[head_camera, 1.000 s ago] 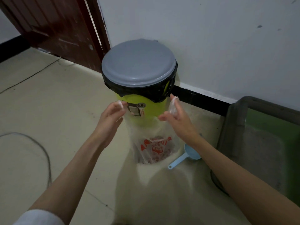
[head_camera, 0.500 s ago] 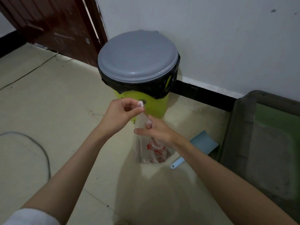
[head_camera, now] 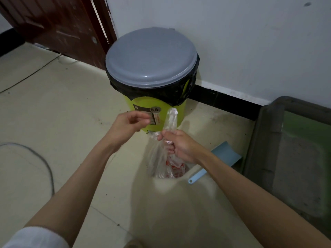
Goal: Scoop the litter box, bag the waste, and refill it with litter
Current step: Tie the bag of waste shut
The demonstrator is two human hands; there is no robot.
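Nearest, a white sleeve (head_camera: 34,237) shows at the lower left edge and both forearms reach forward. The right hand (head_camera: 180,145) is curled tight round the gathered neck of a clear plastic bag (head_camera: 161,163) with red print, whose twisted top sticks up above the fist; the bag hangs down to the floor. The left hand (head_camera: 127,126) hovers just beside it, fingers loosely bent, gripping nothing that can be seen. A blue scoop (head_camera: 220,158) lies on the floor between the bag and the grey litter box (head_camera: 265,140) at the right, which holds grey litter. A cable (head_camera: 44,163) loops over the beige tile floor (head_camera: 62,108) at the left. Beyond the hands stands a green bin (head_camera: 161,111) with a black liner and closed grey lid (head_camera: 151,57), against the white wall (head_camera: 232,33) beside a dark wooden door (head_camera: 62,24).
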